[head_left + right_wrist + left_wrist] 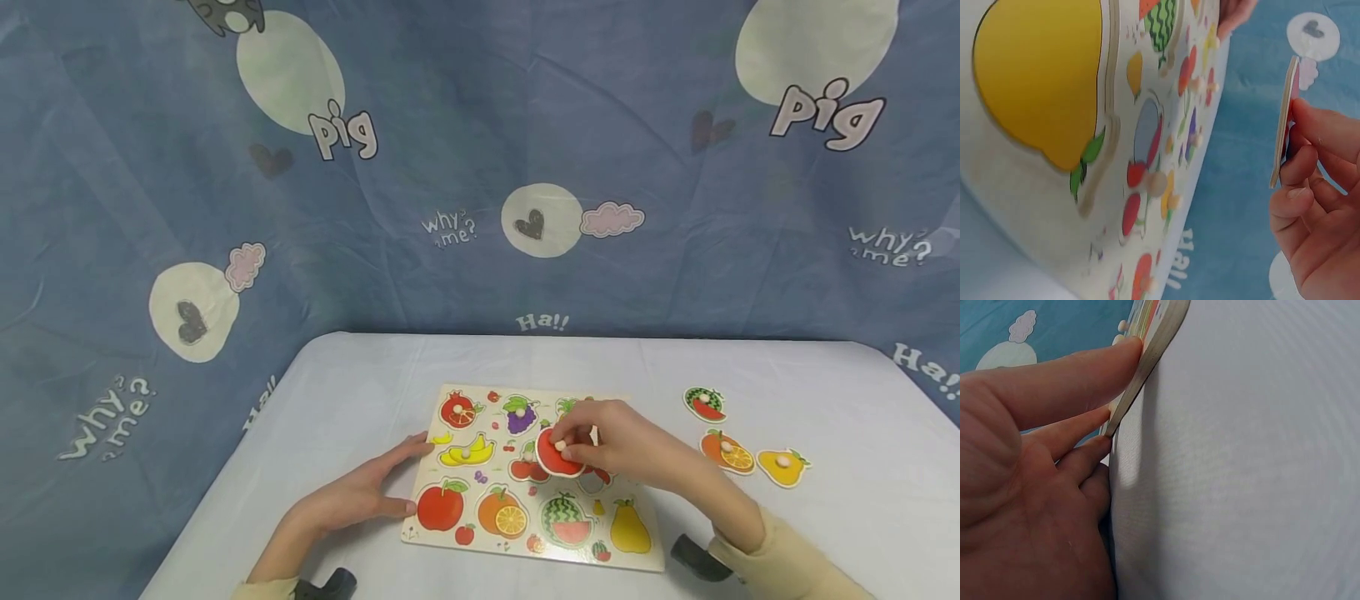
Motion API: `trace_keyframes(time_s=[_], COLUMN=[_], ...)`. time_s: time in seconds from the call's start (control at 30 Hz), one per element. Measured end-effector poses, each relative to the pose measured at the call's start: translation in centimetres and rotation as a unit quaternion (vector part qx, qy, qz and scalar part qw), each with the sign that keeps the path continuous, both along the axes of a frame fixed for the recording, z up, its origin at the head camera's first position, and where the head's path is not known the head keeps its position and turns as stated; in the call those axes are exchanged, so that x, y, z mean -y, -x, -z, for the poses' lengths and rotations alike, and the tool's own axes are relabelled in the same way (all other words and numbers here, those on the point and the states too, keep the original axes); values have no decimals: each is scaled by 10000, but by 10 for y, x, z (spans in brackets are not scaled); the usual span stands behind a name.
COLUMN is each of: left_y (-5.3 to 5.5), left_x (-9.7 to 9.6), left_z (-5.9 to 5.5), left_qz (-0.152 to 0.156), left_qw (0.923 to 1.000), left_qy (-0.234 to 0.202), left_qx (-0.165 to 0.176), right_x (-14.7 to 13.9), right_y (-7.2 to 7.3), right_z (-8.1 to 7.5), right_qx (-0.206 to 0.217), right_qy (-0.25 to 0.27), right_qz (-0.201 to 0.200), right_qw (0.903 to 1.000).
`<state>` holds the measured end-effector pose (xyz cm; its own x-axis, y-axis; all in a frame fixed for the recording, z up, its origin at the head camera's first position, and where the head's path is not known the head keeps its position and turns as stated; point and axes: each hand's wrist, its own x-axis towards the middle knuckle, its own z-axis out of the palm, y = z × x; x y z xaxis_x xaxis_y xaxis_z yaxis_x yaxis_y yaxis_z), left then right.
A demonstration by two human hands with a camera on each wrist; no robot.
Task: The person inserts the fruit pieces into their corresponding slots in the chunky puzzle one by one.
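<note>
A wooden fruit puzzle board (517,546) lies on the white table. My left hand (360,496) rests against its left edge with thumb and fingers extended; in the left wrist view the thumb (1079,384) touches the board's rim. Above the board, my right hand (618,442) pinches the small knob of a red apple piece (551,458). The right wrist view shows this piece (1285,122) edge-on, lifted away from the board. Beneath it in the head view is the cherry piece (525,471), partly covered.
Right of the board lie loose knobbed pieces: a watermelon (705,404), an orange (726,452) and a pear (782,468). Bananas (468,452), grapes (520,414) and a pomegranate (457,410) with knobs sit in the board. A blue printed cloth (450,283) hangs behind the table.
</note>
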<state>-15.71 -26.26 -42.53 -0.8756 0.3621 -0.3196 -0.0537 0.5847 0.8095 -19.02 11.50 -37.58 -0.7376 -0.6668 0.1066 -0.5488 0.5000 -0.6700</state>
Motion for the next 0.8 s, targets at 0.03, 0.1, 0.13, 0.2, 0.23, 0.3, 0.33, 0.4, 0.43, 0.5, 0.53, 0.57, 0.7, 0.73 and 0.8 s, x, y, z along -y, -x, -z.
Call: trace_keyframes(time_s=[0.03, 0.1, 0.13, 0.2, 0.23, 0.3, 0.33, 0.4, 0.43, 0.5, 0.53, 0.57, 0.7, 0.73, 0.8], left_y=[0, 0, 0, -1, -1, -1, -1, -1, -1, 0, 0, 1, 1, 0, 0], left_x=[0, 0, 0, 0, 0, 0, -1, -1, -1, -1, -1, -1, -1, -1, 0], left_z=[0, 0, 0, -1, -1, -1, -2, -2, -2, -2, -2, -1, 0, 0, 1], left_qz=[-2, 11, 13, 13, 10, 7, -1, -26, -40, -68, -82, -90, -102, -92, -68], left_qw=[10000, 10000, 10000, 10000, 10000, 10000, 10000, 10000, 10000, 10000, 10000, 9999, 9999, 9999, 10000], left_qy=[3, -6, -4, -25, -33, -34, -30, -14, -9, 0, 10, 22, 56, 53, 34], left_qx=[-2, -12, -17, -17, -15, -14, -6, 12, 21, 39, 40, 41, 23, 18, 14], right_x=[2, 6, 8, 11, 13, 17, 18, 21, 23, 26, 28, 30, 35, 36, 38], right_y=[0, -1, -2, -3, -4, -4, -5, -5, -5, -5, -5, -4, -4, -4, -3], right_z=[1, 2, 3, 4, 4, 4, 4, 4, 4, 3, 3, 3, 2, 3, 4], right_qx=[20, 16, 16, 82, 105, 200, 281, 411, 434, 455, 448, 430, 487, 536, 590], right_qy=[-13, -32, -49, -46, -33, -19, -5, 30, 28, 19, 22, 22, 22, 26, 26], right_qz=[-16, -60, -73, -104, -123, -131, -133, -146, -152, -179, -209, -235, -353, -373, -407], right_qw=[10000, 10000, 10000, 9999, 9999, 9997, 9995, 9990, 9989, 9988, 9988, 9988, 9982, 9979, 9974])
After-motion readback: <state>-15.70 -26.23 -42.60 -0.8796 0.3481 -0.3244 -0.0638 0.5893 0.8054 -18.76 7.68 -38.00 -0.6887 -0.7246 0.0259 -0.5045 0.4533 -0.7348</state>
